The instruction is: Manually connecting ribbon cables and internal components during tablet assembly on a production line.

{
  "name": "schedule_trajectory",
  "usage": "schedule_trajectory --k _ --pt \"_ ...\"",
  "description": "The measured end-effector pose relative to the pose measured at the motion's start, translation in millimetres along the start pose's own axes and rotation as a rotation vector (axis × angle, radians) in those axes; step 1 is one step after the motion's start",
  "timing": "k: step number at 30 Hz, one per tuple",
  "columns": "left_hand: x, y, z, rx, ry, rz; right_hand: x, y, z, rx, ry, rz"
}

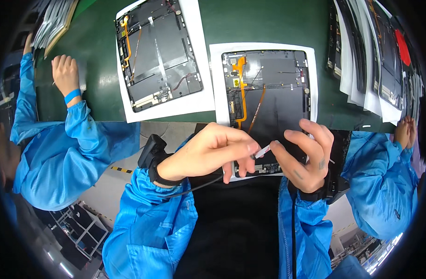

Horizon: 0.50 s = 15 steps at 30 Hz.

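In the head view, the left hand (217,151) pinches a small white strip with pink marks (263,151) between thumb and curled fingers. The right hand (306,156) has its fingers bent and one fingertip at the strip's other end; whether it grips cannot be told. Beneath both hands lies a shallow black rectangular device housing (280,102) on a white sheet (216,69). Inside it are a flat orange ribbon cable (241,93) ahead of the left hand, a thin brown cable (257,110) and a narrow circuit board, partly hidden below the hands. Farther ahead-left of the left hand, a second black housing (173,42) holds similar cables on the green table (268,23). Ahead-right of the right hand stand stacked housings interleaved with white sheets (347,65).
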State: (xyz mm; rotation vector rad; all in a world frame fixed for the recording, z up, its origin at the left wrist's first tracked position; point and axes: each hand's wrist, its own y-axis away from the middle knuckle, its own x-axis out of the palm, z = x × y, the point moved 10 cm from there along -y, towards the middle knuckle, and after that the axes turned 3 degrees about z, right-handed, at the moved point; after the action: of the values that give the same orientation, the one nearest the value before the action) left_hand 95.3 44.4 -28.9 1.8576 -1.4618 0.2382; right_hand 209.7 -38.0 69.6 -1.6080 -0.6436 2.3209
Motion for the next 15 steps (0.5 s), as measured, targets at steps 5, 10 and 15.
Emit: schedule_trajectory --k 5,10,15 --pt "5 4 11 -0.057 0.074 -0.004 1 -1 -5 0.029 -0.016 0.008" --pt "10 7 5 0.058 -0.001 -0.013 1 2 -13 0.125 -0.106 0.028" --pt "12 14 -20 0.364 -0.349 -0.159 -17 -5 -3 0.149 -0.375 0.058"
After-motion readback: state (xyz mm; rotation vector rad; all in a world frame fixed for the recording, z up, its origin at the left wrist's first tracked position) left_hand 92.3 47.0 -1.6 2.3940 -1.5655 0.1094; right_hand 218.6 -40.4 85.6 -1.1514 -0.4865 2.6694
